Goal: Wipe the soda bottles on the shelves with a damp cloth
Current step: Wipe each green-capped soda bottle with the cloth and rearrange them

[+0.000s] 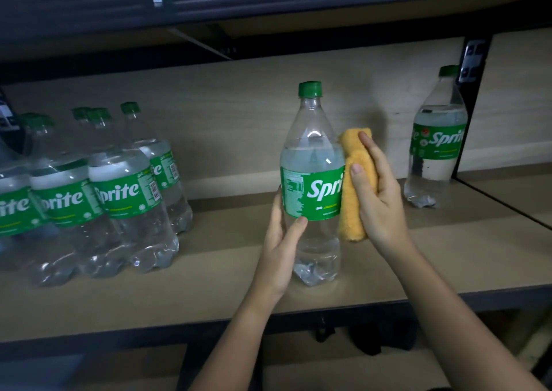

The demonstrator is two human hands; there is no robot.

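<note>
— Where's the bottle you're wiping?

— Your left hand grips the Sprite bottle upright near the shelf's front edge; your right hand clasps the yellow cloth against its right side.

— And the others?

— A cluster of Sprite bottles toward the left end; a lone Sprite bottle at the back right corner.

Both forearms extended, left hand and right hand curled.
</note>
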